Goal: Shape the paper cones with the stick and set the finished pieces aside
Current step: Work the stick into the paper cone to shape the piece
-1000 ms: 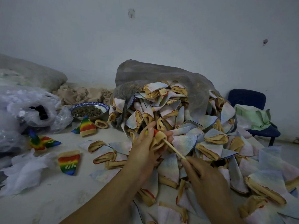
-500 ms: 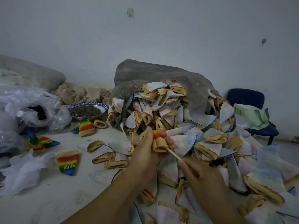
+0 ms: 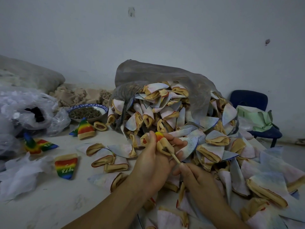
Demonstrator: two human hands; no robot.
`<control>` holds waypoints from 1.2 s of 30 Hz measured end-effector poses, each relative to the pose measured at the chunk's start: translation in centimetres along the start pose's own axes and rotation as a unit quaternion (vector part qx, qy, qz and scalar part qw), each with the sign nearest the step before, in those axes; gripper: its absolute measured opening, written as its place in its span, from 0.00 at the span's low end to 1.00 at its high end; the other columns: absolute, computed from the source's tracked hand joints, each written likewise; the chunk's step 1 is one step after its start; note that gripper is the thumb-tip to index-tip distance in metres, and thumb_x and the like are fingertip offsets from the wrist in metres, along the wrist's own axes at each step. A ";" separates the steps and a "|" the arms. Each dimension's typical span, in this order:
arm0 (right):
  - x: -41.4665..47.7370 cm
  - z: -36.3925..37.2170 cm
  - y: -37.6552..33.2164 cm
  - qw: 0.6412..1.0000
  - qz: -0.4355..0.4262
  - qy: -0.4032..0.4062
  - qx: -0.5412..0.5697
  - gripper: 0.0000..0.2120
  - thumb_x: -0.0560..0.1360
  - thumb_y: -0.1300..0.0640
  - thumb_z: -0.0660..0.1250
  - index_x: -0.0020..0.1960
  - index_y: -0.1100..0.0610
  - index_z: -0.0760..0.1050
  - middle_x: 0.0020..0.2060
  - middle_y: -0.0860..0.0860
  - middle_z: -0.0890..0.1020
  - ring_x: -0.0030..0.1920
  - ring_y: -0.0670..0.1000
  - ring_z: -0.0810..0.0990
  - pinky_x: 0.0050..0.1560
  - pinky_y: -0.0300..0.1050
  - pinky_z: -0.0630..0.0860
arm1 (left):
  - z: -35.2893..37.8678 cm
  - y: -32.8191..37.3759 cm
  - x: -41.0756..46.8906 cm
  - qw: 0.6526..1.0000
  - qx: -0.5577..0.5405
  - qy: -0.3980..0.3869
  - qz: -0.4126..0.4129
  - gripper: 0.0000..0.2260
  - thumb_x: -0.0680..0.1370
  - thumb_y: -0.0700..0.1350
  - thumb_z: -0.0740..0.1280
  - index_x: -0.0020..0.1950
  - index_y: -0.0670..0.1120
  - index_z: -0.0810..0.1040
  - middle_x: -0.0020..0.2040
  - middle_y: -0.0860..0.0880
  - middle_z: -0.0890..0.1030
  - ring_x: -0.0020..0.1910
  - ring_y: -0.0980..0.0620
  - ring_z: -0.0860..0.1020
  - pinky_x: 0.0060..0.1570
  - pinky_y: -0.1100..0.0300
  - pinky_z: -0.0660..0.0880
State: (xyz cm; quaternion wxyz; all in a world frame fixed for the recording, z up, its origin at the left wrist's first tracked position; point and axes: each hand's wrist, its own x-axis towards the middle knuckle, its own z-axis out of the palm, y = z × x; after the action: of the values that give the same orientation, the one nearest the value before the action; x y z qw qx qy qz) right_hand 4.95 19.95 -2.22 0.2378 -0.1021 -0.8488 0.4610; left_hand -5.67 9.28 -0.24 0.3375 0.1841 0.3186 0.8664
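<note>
Left hand [image 3: 151,164], frame centre: fingers curled, gripping cone [image 3: 163,144]. Right hand [image 3: 196,180], lower centre: fingers pinching stick [image 3: 174,157]; stick tip inside cone mouth. Pile [image 3: 165,113] behind. Finished rainbow pieces [image 3: 66,166] at left.

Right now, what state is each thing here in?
stick: tilted, pinched by right hand, tip in cone.
cone: held up by left hand, rainbow tip showing.
grey bag: open, pieces spilling out.
bowl: filled with dark bits.
rainbow piece: lying flat on table.
</note>
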 end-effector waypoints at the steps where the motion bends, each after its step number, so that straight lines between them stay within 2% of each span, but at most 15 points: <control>1: 0.0 0.0 0.0 1.000 0.002 0.002 0.002 0.16 0.71 0.38 0.55 0.38 0.44 0.78 0.34 0.46 0.80 0.34 0.43 0.77 0.34 0.35 0.72 | 0.0 0.0 0.0 1.000 0.006 -0.001 0.002 0.26 0.81 0.60 0.51 0.45 0.44 0.81 0.46 0.44 0.83 0.58 0.45 0.82 0.58 0.50 0.72; 3: 0.0 -0.1 0.1 1.000 0.006 0.004 -0.006 0.17 0.70 0.37 0.54 0.38 0.44 0.78 0.33 0.50 0.79 0.32 0.44 0.76 0.34 0.40 0.72 | -0.2 0.1 0.1 0.999 0.038 0.004 0.014 0.24 0.80 0.59 0.53 0.48 0.45 0.84 0.50 0.43 0.84 0.58 0.47 0.81 0.56 0.52 0.75; 5: 0.1 -0.2 0.2 1.000 0.010 0.011 -0.023 0.17 0.70 0.38 0.54 0.39 0.44 0.78 0.35 0.53 0.80 0.35 0.46 0.77 0.37 0.45 0.75 | -0.4 0.5 0.2 0.996 0.085 0.016 0.038 0.20 0.78 0.56 0.56 0.52 0.47 0.84 0.53 0.44 0.85 0.55 0.50 0.83 0.50 0.57 0.79; 8: 0.2 -0.6 0.3 0.998 -0.001 0.030 -0.063 0.16 0.71 0.38 0.53 0.40 0.42 0.77 0.37 0.50 0.82 0.39 0.46 0.79 0.42 0.49 0.78 | -0.8 1.0 0.4 0.981 0.173 0.039 0.082 0.16 0.79 0.54 0.58 0.55 0.51 0.84 0.54 0.45 0.85 0.53 0.50 0.83 0.48 0.60 0.79; 11: 0.3 -0.8 0.4 0.993 -0.014 0.032 -0.111 0.19 0.71 0.36 0.50 0.43 0.43 0.77 0.38 0.44 0.82 0.40 0.43 0.80 0.43 0.49 0.77 | -0.9 1.0 0.4 0.964 0.235 0.065 0.109 0.18 0.74 0.60 0.63 0.56 0.53 0.82 0.55 0.46 0.84 0.54 0.48 0.83 0.50 0.54 0.80; 15: 0.3 -1.1 0.5 0.986 -0.039 0.029 -0.157 0.24 0.70 0.33 0.48 0.46 0.46 0.77 0.38 0.46 0.82 0.38 0.43 0.79 0.40 0.47 0.76 | -1.0 1.6 0.3 0.952 0.250 0.081 0.158 0.18 0.72 0.60 0.65 0.55 0.51 0.82 0.50 0.49 0.85 0.48 0.51 0.84 0.43 0.63 0.79; 18: 0.2 -1.2 0.4 0.984 -0.057 0.036 -0.165 0.19 0.70 0.33 0.48 0.44 0.41 0.74 0.36 0.48 0.81 0.37 0.45 0.78 0.37 0.44 0.74 | -0.8 2.0 0.1 0.937 0.286 0.082 0.182 0.18 0.70 0.62 0.65 0.53 0.55 0.84 0.52 0.52 0.84 0.49 0.54 0.83 0.44 0.65 0.79; 21: 0.1 -1.0 0.2 0.986 -0.047 0.029 -0.159 0.22 0.69 0.32 0.47 0.46 0.41 0.74 0.39 0.47 0.82 0.40 0.45 0.79 0.41 0.48 0.76 | -0.6 1.8 -0.2 0.936 0.298 0.065 0.177 0.15 0.70 0.63 0.65 0.49 0.57 0.84 0.50 0.54 0.84 0.49 0.55 0.82 0.44 0.64 0.80; 23: 0.0 -0.9 0.1 0.987 -0.039 0.028 -0.156 0.23 0.69 0.32 0.46 0.48 0.42 0.75 0.40 0.45 0.82 0.42 0.45 0.80 0.44 0.48 0.77 | -0.4 1.4 -0.1 0.941 0.288 0.066 0.166 0.15 0.70 0.62 0.65 0.48 0.55 0.83 0.48 0.52 0.85 0.47 0.53 0.83 0.45 0.61 0.80; 25: 0.0 -0.7 0.1 0.986 -0.040 0.033 -0.159 0.22 0.69 0.34 0.48 0.48 0.42 0.75 0.40 0.41 0.81 0.42 0.41 0.79 0.43 0.42 0.76 | -0.2 1.1 -0.1 0.956 0.242 0.072 0.146 0.15 0.71 0.58 0.66 0.47 0.49 0.82 0.44 0.48 0.84 0.42 0.53 0.82 0.42 0.61 0.79; 28: 0.0 -0.5 -0.2 0.984 -0.041 0.037 -0.169 0.17 0.69 0.35 0.48 0.46 0.38 0.72 0.38 0.38 0.80 0.42 0.39 0.78 0.39 0.34 0.73 | 0.2 0.9 -0.1 0.988 0.126 0.017 0.090 0.10 0.74 0.50 0.65 0.42 0.47 0.84 0.38 0.49 0.83 0.37 0.55 0.82 0.39 0.63 0.78; 30: 0.0 -0.5 -0.4 0.985 -0.040 0.034 -0.166 0.15 0.69 0.35 0.48 0.45 0.37 0.71 0.39 0.42 0.81 0.42 0.40 0.78 0.39 0.35 0.73 | 0.2 1.1 -0.2 0.996 0.068 -0.018 0.057 0.12 0.76 0.47 0.65 0.37 0.50 0.85 0.37 0.50 0.83 0.36 0.56 0.82 0.38 0.63 0.78; 32: 0.0 -0.5 -0.4 0.985 -0.045 0.031 -0.165 0.15 0.70 0.36 0.50 0.46 0.37 0.72 0.39 0.44 0.82 0.42 0.40 0.78 0.39 0.36 0.73 | -0.1 1.3 -0.2 0.999 0.031 -0.029 0.030 0.12 0.76 0.47 0.65 0.37 0.48 0.85 0.38 0.49 0.83 0.37 0.55 0.82 0.39 0.61 0.79; 34: 0.0 -0.6 -0.3 0.984 -0.051 0.024 -0.167 0.19 0.70 0.35 0.50 0.48 0.41 0.76 0.40 0.45 0.82 0.42 0.42 0.78 0.40 0.38 0.74 | -0.3 1.7 -0.2 0.999 0.019 -0.030 0.007 0.11 0.76 0.48 0.66 0.40 0.45 0.85 0.43 0.45 0.84 0.42 0.52 0.83 0.44 0.60 0.80; 36: 0.0 -0.8 0.0 0.983 -0.056 0.019 -0.174 0.21 0.71 0.35 0.49 0.49 0.43 0.76 0.40 0.47 0.82 0.41 0.45 0.79 0.42 0.46 0.76 | -0.5 1.9 -0.3 0.999 0.035 -0.034 -0.005 0.11 0.76 0.47 0.65 0.45 0.43 0.85 0.48 0.43 0.84 0.47 0.50 0.84 0.47 0.59 0.80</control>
State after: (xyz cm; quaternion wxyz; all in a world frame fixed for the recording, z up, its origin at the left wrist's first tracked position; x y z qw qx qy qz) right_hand 5.32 20.51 -1.84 0.2582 -0.1027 -0.9157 0.2901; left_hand -6.62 7.81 0.63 0.3459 0.2230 0.3381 0.8464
